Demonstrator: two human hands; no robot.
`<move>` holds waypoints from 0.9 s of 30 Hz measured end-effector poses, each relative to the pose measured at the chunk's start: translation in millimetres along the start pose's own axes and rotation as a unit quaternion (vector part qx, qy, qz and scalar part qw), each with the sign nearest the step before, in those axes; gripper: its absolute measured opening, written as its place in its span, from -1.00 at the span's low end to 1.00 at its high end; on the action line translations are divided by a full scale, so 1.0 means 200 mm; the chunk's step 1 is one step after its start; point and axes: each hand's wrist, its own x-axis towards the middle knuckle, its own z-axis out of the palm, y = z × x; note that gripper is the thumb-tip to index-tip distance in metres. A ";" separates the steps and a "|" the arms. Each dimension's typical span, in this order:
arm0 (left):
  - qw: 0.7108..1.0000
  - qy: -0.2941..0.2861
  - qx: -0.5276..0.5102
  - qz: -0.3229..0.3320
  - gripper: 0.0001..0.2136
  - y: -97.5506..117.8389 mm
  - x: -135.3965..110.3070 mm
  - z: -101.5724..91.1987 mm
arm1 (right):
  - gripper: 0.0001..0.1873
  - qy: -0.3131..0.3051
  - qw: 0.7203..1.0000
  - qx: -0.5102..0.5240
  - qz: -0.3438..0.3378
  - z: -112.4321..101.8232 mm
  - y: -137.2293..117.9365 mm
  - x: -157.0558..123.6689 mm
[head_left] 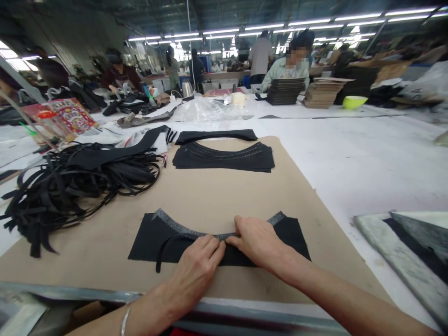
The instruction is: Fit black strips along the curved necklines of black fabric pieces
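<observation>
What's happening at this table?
A person has both bare hands on a black cloth piece lying flat on brown paper. The left hand and right hand are close together, fingers at the middle of its curved, grey-edged side. A thin black strip trails out to the left of the left hand. Farther back lie more black pieces, with a heap of strips to the left.

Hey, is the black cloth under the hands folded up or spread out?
Spread out: the black cloth lies flat on brown paper, its ends showing beyond the left hand and right hand.
</observation>
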 end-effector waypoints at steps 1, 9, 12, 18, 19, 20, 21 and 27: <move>1.000 -0.003 0.010 0.005 -0.62 0.00 0.00 0.00 | -0.72 -0.009 1.000 0.012 -0.002 -0.02 0.04 0.00; 0.999 -0.033 0.026 -0.024 -0.46 0.04 0.01 -0.02 | -0.86 -0.073 0.994 0.071 -0.028 -0.16 0.31 0.01; 0.998 -0.036 0.034 -0.025 -0.45 0.04 0.02 -0.01 | -0.89 -0.069 0.995 0.067 -0.020 -0.13 0.32 0.01; 0.998 -0.045 0.044 -0.028 -0.48 0.06 0.02 -0.02 | -0.89 -0.059 0.997 0.055 -0.014 -0.08 0.32 0.02; 0.998 -0.045 0.046 -0.027 -0.48 0.06 0.02 -0.02 | -0.89 -0.058 0.997 0.053 -0.013 -0.08 0.32 0.02; 0.998 -0.044 0.048 -0.027 -0.49 0.06 0.02 -0.01 | -0.88 -0.056 0.997 0.050 -0.012 -0.07 0.32 0.02; 0.997 -0.042 0.050 -0.026 -0.49 0.06 0.02 -0.01 | -0.88 -0.053 0.997 0.047 -0.012 -0.07 0.33 0.02; 0.996 -0.053 0.069 -0.027 -0.50 0.06 0.03 0.00 | -0.86 -0.040 0.999 0.022 -0.015 -0.05 0.34 0.03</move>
